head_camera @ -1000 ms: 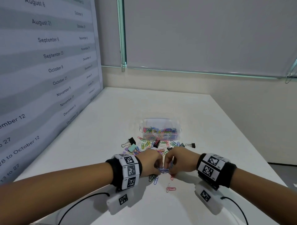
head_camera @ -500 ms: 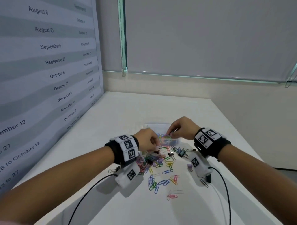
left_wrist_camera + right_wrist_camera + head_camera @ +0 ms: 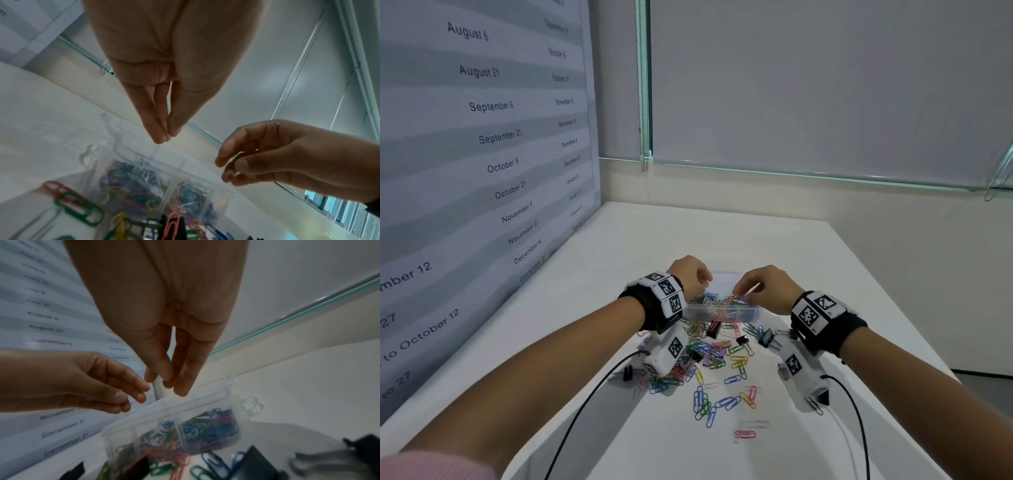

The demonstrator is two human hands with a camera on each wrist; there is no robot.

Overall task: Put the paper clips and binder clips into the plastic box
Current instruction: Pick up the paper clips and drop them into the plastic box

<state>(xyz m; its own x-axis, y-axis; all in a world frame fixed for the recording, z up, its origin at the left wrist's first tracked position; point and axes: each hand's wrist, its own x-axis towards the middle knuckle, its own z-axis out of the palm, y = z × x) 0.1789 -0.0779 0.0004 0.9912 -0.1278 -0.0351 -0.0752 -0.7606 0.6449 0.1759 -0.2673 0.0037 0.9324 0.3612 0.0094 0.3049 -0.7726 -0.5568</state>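
A clear plastic box [image 3: 722,312] with dividers stands on the white table and holds many coloured paper clips. Both hands hover just over it. My left hand [image 3: 706,279] is above its left part; in the left wrist view its fingertips [image 3: 164,139] nearly meet and nothing shows between them. My right hand [image 3: 738,291] is above the box's middle and pinches a thin paper clip [image 3: 238,158]. Loose coloured paper clips [image 3: 709,353] and black binder clips [image 3: 714,329] lie scattered in front of the box.
A banner printed with dates [image 3: 482,137] stands along the table's left side. The table's right edge [image 3: 893,308] runs close past my right wrist. Black cables [image 3: 585,404] trail from both wrist units. More clips [image 3: 744,434] lie nearer to me.
Both hands have risen from the near clips and moved forward over the box. The right hand got there first, and the left hand followed from the pile.
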